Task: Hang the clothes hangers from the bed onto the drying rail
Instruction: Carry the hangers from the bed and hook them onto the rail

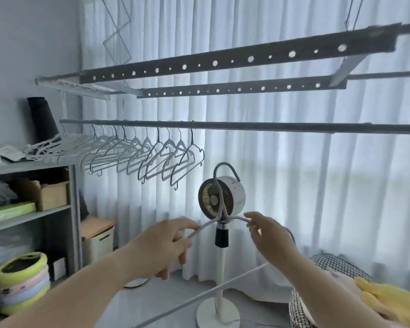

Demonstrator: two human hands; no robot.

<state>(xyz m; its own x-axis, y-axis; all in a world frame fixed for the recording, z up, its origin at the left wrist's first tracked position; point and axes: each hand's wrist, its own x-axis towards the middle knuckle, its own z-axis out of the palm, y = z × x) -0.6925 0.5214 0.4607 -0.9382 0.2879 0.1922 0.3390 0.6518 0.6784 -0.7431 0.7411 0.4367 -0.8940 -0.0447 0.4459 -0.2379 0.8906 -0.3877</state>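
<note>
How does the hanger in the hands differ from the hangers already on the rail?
The held hanger is gripped at both shoulders by the left hand and right hand, its hook free below the rail; the hung hangers hook over it. The held hanger is alone; the hung hangers crowd one end of the rail. Both look pale grey.

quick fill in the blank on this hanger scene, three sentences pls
1. The left hand and right hand each grip one arm of a white hanger, whose hook points ____.
2. The other hangers are bunched toward the ____ end of the rail.
3. Directly behind the held hanger stands a pedestal ____.

Missing words: up; left; fan
</note>
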